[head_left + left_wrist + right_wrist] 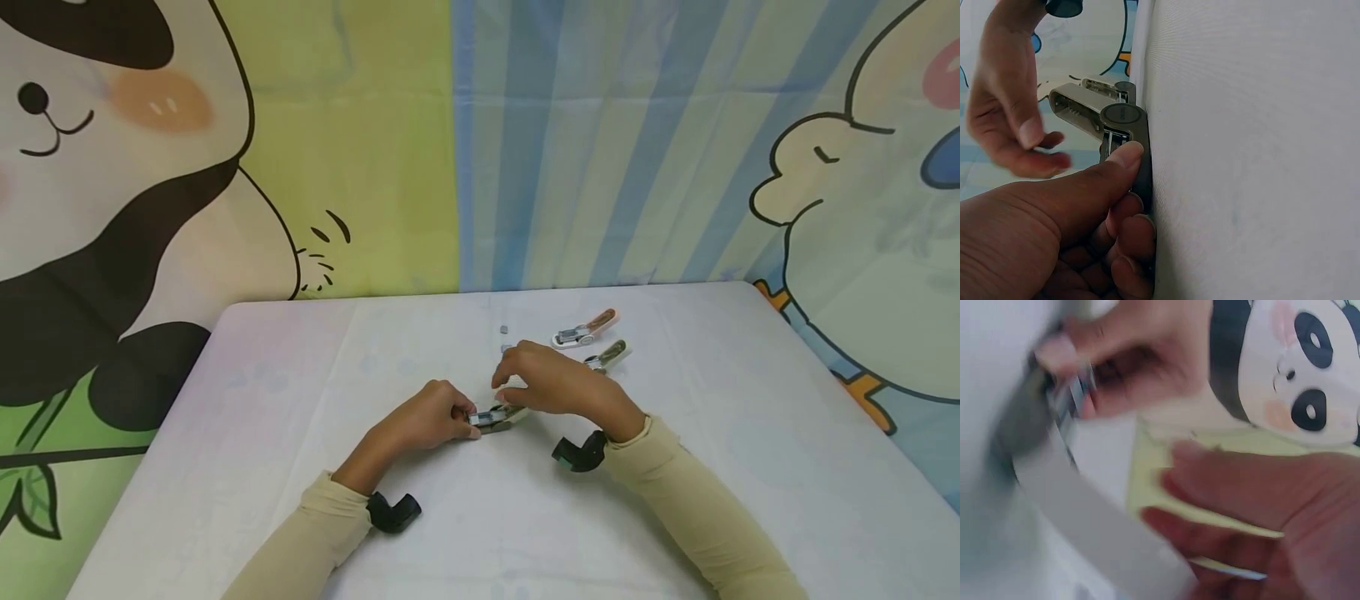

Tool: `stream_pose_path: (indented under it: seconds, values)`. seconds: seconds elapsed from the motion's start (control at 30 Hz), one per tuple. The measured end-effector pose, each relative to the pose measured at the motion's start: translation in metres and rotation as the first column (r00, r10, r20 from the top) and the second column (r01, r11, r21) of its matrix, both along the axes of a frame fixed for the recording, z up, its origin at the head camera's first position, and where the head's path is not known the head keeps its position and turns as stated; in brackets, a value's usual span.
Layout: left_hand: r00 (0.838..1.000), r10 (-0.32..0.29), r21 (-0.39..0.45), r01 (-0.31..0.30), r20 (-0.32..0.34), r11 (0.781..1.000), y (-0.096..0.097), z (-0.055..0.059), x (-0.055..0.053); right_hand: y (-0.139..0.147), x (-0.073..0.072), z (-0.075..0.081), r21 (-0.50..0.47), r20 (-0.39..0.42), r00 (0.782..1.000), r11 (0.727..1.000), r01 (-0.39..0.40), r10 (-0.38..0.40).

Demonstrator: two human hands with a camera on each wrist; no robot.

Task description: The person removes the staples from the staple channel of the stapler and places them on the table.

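A dark grey-green stapler [1124, 125] with a pale handle [1075, 107] lies low on the white table, its upper arm swung up from the base. My left hand [431, 417] grips its near end, with the thumb [1127, 156] pressed on top and the fingers curled beneath. Over the raised arm hovers my right hand [551, 379], its thumb and fingers bent loosely and apart; I see nothing between them. In the right wrist view the stapler's pale arm [1100, 531] passes close by that hand's blurred fingers; whether they touch is unclear.
Behind the right hand lie a stapler with an orange handle [587, 328] and another with an olive handle [609, 356]. Two small grey pieces, one a small block [504, 330], lie left of them. A printed cloth [600, 142] hangs behind the table [225, 467].
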State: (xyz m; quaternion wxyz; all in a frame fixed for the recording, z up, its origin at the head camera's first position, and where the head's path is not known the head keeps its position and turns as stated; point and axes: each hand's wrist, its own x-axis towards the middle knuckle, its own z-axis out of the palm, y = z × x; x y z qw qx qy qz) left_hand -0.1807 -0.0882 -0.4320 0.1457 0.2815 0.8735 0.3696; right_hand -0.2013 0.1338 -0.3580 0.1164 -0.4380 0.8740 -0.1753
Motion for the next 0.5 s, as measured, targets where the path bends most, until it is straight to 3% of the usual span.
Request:
stream_pose_path:
  seconds: [0.1,0.2,0.5]
  values:
    - [1.0,-0.014,0.007,0.014,-0.015,1.0,-0.001,-0.001,0.0,-0.01,0.004,-0.006,-0.073,0.077,0.997,0.997,-0.02,0.025]
    - [1.0,-0.017,0.024,0.017,-0.01,1.0,-0.002,-0.003,-0.001,-0.017,0.005,-0.013,-0.056,0.142,0.99,0.998,-0.007,0.015]
    - [1.0,-0.014,0.057,0.013,0.017,0.998,-0.004,-0.005,-0.001,-0.027,0.008,-0.022,0.105,0.088,0.995,0.994,0.042,-0.052]
